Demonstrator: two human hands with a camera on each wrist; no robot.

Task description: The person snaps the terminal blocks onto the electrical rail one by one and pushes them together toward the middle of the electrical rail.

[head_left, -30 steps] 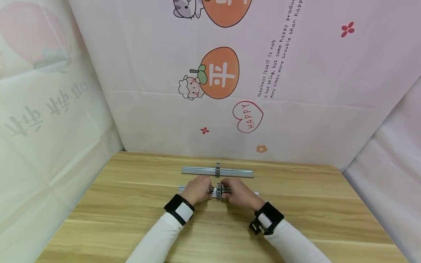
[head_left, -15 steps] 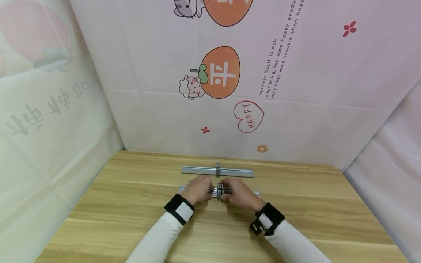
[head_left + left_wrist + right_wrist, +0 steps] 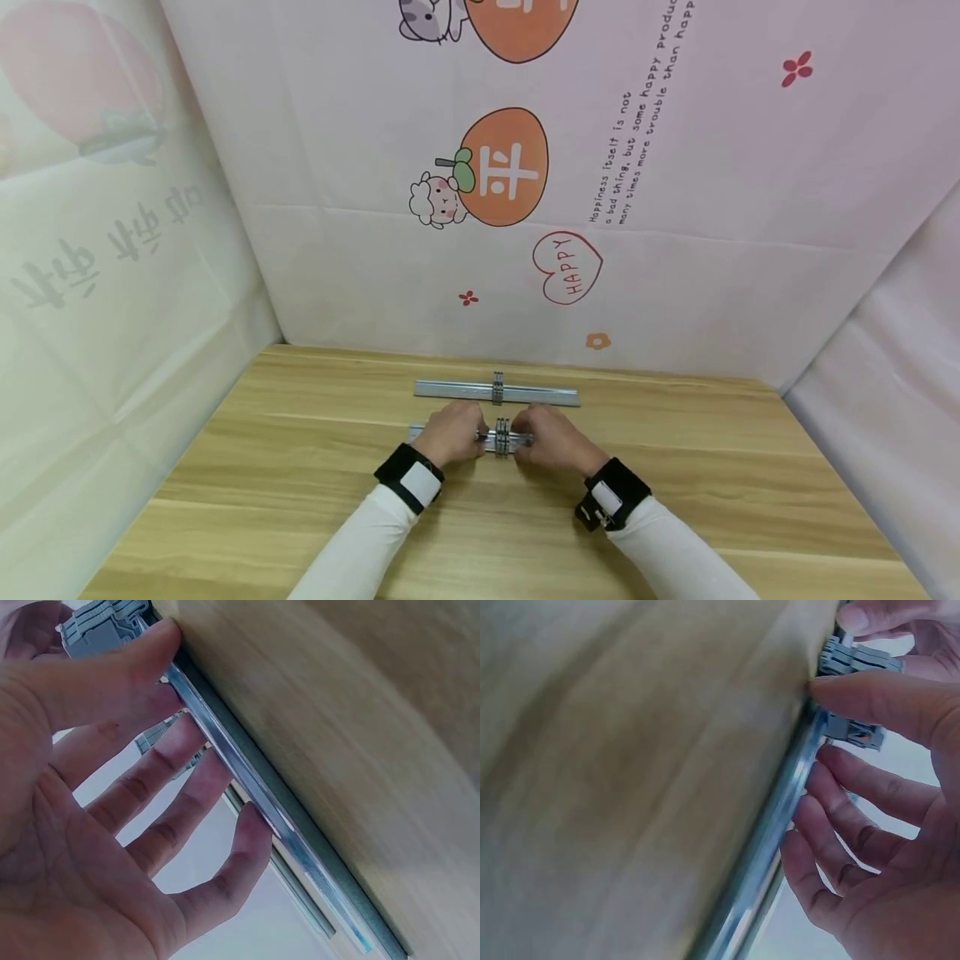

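A metal DIN rail [image 3: 247, 776] lies across the wooden table, with grey terminal blocks [image 3: 502, 437] seated at about its middle. Left of these blocks my left hand [image 3: 452, 431] pinches the rail, thumb on the near edge and fingertips along the far edge. On their right side my right hand [image 3: 553, 439] holds the same rail between thumb and fingers. In the right wrist view, the thumb lies close beside the grey blocks [image 3: 855, 733]; whether it touches them I cannot tell. The hands cover much of the rail.
Behind the hands lies a second DIN rail [image 3: 453, 389], roughly parallel, with a narrow group of terminal blocks [image 3: 497, 388] on it. A printed white cloth [image 3: 360, 283] rises at the table's back edge, and more white cloth hangs at both sides.
My right hand has shifted slightly right, away from the terminal blocks, so more bare rail shows between. My left hand stays in place.
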